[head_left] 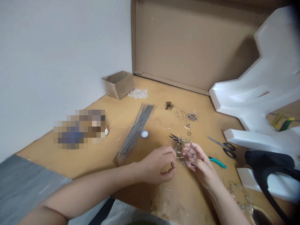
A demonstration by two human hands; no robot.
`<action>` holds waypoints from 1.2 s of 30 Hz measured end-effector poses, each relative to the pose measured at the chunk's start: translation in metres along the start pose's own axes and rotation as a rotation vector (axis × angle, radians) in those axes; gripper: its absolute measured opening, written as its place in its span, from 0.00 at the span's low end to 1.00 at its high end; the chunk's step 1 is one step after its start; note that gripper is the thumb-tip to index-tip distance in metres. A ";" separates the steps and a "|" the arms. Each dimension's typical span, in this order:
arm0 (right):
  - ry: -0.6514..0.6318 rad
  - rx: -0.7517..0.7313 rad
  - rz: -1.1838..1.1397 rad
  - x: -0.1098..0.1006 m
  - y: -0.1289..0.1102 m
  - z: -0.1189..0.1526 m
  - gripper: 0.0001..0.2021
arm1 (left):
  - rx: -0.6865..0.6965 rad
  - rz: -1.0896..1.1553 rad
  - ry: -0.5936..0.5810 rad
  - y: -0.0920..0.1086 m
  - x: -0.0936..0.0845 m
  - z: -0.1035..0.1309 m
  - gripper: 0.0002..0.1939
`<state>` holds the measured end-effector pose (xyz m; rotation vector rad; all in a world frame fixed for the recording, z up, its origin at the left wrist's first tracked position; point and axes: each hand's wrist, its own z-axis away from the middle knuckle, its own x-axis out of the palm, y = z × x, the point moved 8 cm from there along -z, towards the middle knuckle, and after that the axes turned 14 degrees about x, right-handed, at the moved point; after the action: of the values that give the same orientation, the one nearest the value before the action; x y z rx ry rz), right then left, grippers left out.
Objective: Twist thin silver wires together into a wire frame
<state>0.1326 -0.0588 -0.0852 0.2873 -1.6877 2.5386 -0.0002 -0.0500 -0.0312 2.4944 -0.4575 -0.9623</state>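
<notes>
In the head view my right hand (202, 164) grips a small openwork piece of bent silvery wire (179, 153), its fingers curled around the right side. Close by on the left, my left hand (160, 165) is closed, with thumb and fingertips pinched together at the wire piece's left edge. What lies in that pinch is too small to make out. Just behind the wire piece are the dark jaws of pliers (174, 137). A teal handle (217, 162) shows to the right of my right hand.
A bundle of straight grey wires (138, 128) lies left of a small blue-and-white round lid (144, 134). Farther back are black rings (169, 105), clear beads (138, 93), a cardboard box (120, 86) and tangled wire bits (192, 116). Scissors (226, 147) and white foam (236, 97) stand right.
</notes>
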 end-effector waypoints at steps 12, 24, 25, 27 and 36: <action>0.013 -0.053 -0.018 0.001 0.005 -0.002 0.18 | -0.140 0.122 -0.015 -0.013 -0.006 0.004 0.18; -0.093 -0.018 0.219 0.018 0.005 0.001 0.17 | -0.563 0.408 0.155 -0.041 0.004 0.019 0.16; -0.096 -0.024 0.240 0.020 0.004 0.001 0.17 | -0.569 0.370 0.136 -0.042 0.005 0.020 0.15; -0.095 -0.045 0.264 0.024 0.002 0.003 0.16 | -0.579 0.290 0.107 -0.043 0.007 0.022 0.13; -0.086 -0.112 0.317 0.028 0.007 0.002 0.16 | -0.453 0.039 0.031 -0.037 0.003 0.018 0.05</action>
<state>0.1047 -0.0644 -0.0850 0.1307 -2.0463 2.6635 -0.0052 -0.0250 -0.0634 2.0812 -0.2429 -0.8949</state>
